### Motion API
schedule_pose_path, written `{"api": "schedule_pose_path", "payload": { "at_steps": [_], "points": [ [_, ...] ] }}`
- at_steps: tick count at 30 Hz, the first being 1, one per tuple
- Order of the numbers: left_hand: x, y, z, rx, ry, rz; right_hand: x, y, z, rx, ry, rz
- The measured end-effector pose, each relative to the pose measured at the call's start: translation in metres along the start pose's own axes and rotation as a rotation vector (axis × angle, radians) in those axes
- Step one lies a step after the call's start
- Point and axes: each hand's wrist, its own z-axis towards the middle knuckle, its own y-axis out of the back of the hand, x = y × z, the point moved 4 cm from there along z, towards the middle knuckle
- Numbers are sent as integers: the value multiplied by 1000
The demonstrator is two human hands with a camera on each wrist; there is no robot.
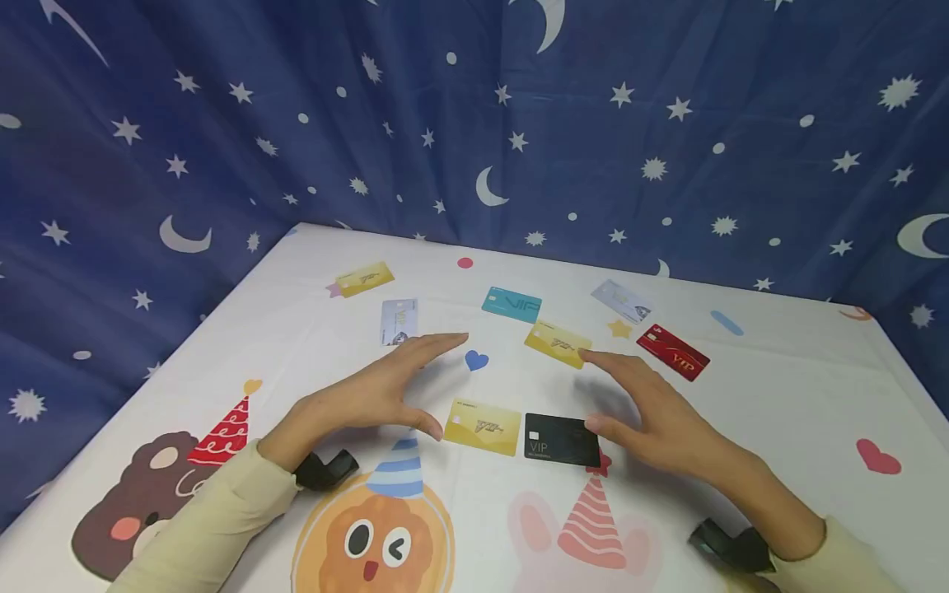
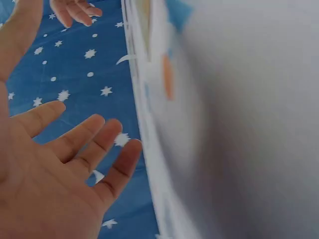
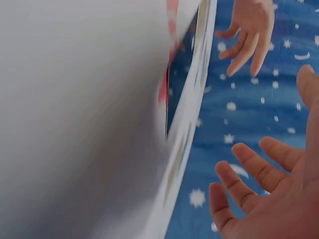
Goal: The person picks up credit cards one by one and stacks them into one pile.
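Note:
A gold card (image 1: 482, 428) and a black VIP card (image 1: 558, 441) lie side by side on the white tablecloth between the hands. My left hand (image 1: 371, 391) hovers left of the gold card, fingers spread and relaxed, holding nothing; its palm (image 2: 55, 184) shows bare in the left wrist view. Over the black card's right edge, my right hand (image 1: 660, 420) is raised with thumb and fingers apart. Its forefinger overlaps the corner of another gold card (image 1: 556, 343) in the head view; whether it touches is unclear. In the right wrist view the fingers (image 3: 249, 174) grip nothing.
Farther back lie a teal VIP card (image 1: 513, 305), a silver card (image 1: 623, 301), a red VIP card (image 1: 673, 352), another silver card (image 1: 398, 319) and a gold card (image 1: 365, 279). A blue starry curtain (image 1: 415, 107) hangs behind the printed tablecloth (image 1: 786, 387).

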Motion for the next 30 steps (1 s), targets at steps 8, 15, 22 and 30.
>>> {"api": "schedule_pose_path", "payload": {
  "at_steps": [8,15,22,30],
  "points": [
    [6,-11,2,105,3,-124,18,-25,12,22,7,231],
    [10,-28,1,168,20,-78,31,-49,16,67,-66,320],
    [11,-32,2,129,-35,-51,32,-63,20,61,-62,266],
    [20,-39,5,69,-63,45,34,-82,27,22,-15,167]
  ]
}}
